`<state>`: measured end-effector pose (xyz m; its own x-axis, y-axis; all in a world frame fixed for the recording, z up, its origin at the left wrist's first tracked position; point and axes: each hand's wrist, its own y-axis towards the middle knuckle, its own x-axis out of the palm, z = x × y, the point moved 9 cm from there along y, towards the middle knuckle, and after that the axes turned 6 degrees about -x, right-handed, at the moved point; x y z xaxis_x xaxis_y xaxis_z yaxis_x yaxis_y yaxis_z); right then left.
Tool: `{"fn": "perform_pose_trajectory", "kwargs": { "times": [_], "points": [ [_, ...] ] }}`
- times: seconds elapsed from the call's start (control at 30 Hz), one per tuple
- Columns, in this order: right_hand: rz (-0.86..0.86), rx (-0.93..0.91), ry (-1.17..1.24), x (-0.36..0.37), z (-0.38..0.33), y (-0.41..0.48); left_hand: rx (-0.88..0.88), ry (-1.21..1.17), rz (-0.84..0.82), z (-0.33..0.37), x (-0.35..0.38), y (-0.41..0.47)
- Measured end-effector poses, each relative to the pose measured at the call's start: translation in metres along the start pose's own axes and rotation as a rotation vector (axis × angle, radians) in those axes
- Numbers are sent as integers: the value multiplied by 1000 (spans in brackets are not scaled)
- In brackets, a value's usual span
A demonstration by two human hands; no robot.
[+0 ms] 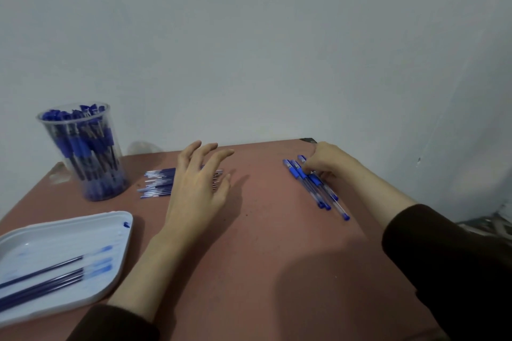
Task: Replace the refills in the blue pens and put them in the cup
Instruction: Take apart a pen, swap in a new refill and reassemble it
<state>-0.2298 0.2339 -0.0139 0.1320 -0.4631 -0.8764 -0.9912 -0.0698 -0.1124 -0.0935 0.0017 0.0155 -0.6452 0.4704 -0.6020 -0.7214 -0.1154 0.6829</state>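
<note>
Blue pens under the right hand, new refills under the left.

A short row of pens (315, 189) lies on the right of the tabletop (263, 257); the right hand (329, 160) rests on their capped ends with fingers curled down, though I cannot tell whether it pinches one. The left hand (199, 183) hovers with fingers spread and relaxed over a pile of refills (158, 183). At back left stands the clear cup (83, 152), crowded with pens. A white tray (69, 238) at front left holds a few dark refills.
</note>
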Motion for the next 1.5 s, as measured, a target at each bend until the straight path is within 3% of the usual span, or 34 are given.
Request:
{"fn": "perform_pose_trajectory", "kwargs": {
  "times": [0.5,0.67,0.8,0.97,1.17,1.5],
  "points": [
    [-23,34,136,-1,16,9,-20,2,-11,-3,-1,0],
    [58,-5,187,-14,10,7,-23,-5,-17,-4,-1,1],
    [74,-156,359,-15,-30,-12,-69,-51,-36,-4,-7,2],
    [-7,-465,401,24,-113,-48,-144,-133,-37,-14,-28,0],
    [151,-817,333,70,-169,-91,-244,-251,42,-39,-56,-6],
    [302,-891,26,73,-171,-107,-185,-159,-72,-46,-55,-11]
  ]
}}
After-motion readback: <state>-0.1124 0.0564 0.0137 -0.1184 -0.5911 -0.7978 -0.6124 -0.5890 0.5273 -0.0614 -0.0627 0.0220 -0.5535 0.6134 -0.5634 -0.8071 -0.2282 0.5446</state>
